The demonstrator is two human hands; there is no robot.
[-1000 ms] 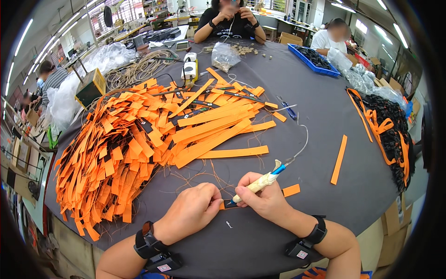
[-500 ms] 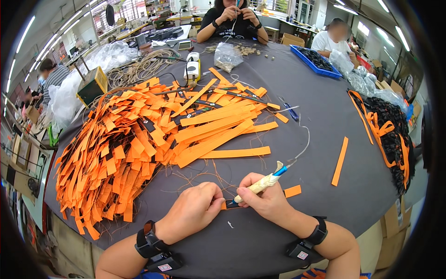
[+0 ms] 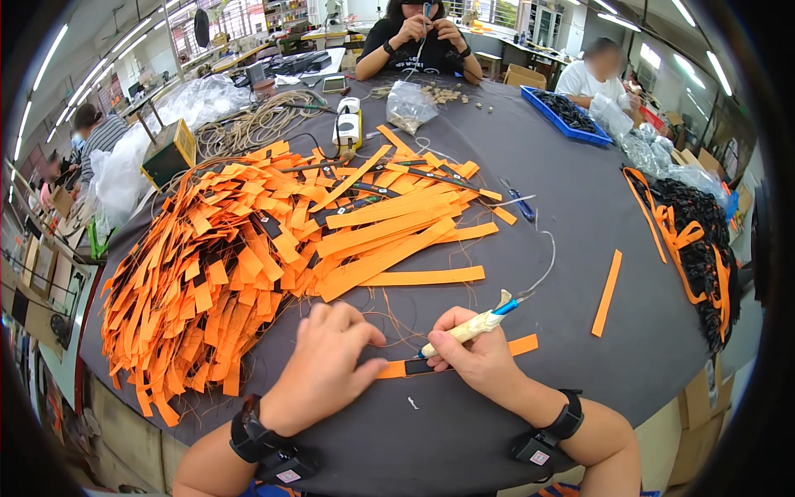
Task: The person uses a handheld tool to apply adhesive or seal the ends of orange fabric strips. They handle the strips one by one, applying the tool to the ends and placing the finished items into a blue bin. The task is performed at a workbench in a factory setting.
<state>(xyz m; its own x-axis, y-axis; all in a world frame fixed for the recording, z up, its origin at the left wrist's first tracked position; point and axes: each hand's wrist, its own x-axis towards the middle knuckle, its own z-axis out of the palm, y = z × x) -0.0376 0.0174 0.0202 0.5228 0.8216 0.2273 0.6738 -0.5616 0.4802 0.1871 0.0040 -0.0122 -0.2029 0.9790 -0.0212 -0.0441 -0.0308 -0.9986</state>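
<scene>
Low in the frame, just below centre, the left hand (image 3: 327,364) lies palm-down on the dark grey tabletop (image 3: 580,248), fingers curled, pressing down one end of a short orange strap (image 3: 397,369) with a black patch at its middle. The right hand (image 3: 476,352) is clenched around a pen-shaped tool with a tape-wrapped handle (image 3: 465,330), its tip set on the strap's black patch; a thin grey cord (image 3: 542,261) runs from the tool's blue upper end toward the centre of the frame. The strap's far end shows just right of the right hand. Both wrists wear black bands.

A big heap of orange straps (image 3: 248,248) fills the left and middle of the frame, loose brown threads among them. A single orange strap (image 3: 607,292) lies apart at right. At the right edge sits a pile of black and orange pieces (image 3: 696,240). At upper right is a blue tray (image 3: 567,116); two other people sit at the top, at the tabletop's far side.
</scene>
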